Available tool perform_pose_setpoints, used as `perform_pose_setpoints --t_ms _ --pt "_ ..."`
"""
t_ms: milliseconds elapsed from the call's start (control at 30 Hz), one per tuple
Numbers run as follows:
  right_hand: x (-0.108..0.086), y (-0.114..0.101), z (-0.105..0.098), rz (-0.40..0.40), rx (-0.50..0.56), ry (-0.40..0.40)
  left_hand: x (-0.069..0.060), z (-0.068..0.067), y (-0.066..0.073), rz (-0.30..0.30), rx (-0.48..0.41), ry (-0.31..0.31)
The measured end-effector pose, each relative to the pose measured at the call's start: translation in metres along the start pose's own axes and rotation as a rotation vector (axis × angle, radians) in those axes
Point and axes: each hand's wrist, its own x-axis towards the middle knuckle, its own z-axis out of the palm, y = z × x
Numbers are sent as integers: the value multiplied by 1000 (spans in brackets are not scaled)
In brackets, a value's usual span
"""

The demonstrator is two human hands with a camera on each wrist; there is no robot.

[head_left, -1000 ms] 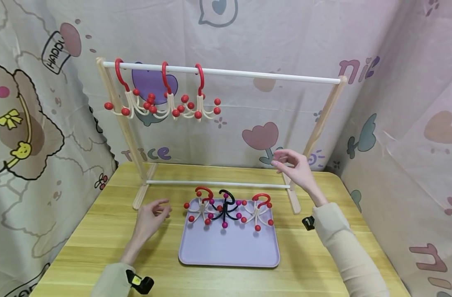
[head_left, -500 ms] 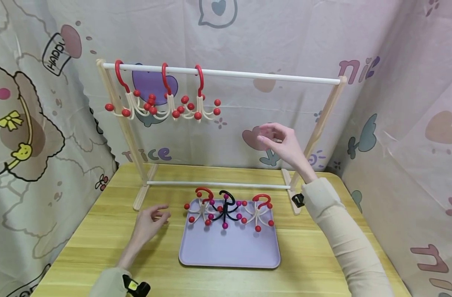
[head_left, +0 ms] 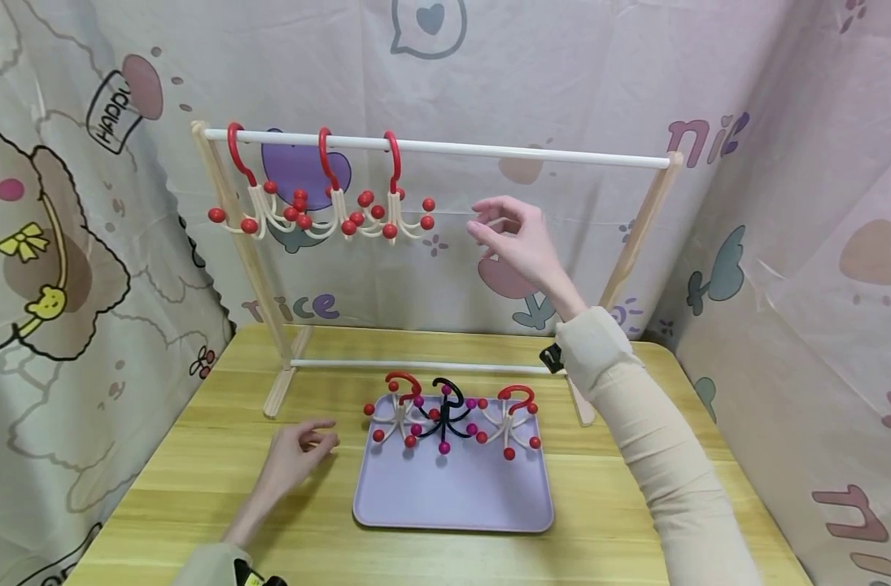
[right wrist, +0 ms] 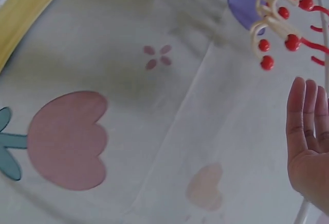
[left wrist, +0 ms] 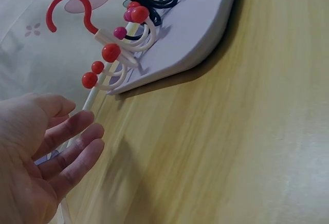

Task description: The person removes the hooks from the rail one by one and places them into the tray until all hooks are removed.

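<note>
My right hand (head_left: 517, 236) is raised below the white top rail (head_left: 489, 150), holding nothing, its fingers loosely bent. To its left, the nearest hanging hook rack (head_left: 394, 207) has a red hook over the rail and cream arms tipped with red balls. Two similar racks hang farther left, including one at the far left (head_left: 257, 199). Just above the table, my left hand (head_left: 296, 457) is relaxed and holds nothing, left of the lilac tray (head_left: 452, 505). On the tray lie a cream-and-red rack (head_left: 399, 417), a black rack with magenta balls (head_left: 445, 415) and another cream-and-red rack (head_left: 508, 423).
A wooden stand with a left post (head_left: 243, 244) and a right post (head_left: 635, 236) carries the top rail. A lower white bar (head_left: 430, 366) runs just behind the tray. Printed curtains surround the wooden table (head_left: 196, 488).
My right hand has risen and moved left, from beside the right post toward the hanging racks. The left hand has barely shifted. The racks stay where they were.
</note>
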Motion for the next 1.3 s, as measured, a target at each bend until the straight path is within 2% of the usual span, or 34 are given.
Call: perform_pose_setpoints --t_ms 233,433,733,1000,1167,1300 --pt "21 -16 26 11 -22 41 -11 5 1 -41 -14 -66" --pt "38 -25 49 11 -57 76 -18 10 1 -8 -21 -129" --pt "64 -37 80 8 -186 148 -27 11 -1 -9 -42 -145" --pt "77 -42 89 -7 -239 197 -29 16 -3 -32 -106 -203" --pt "81 -46 91 45 -266 171 -30 21 -2 -63 -107 -244" --pt "83 -50 92 69 -286 147 -30 23 -2 -63 -106 -276"
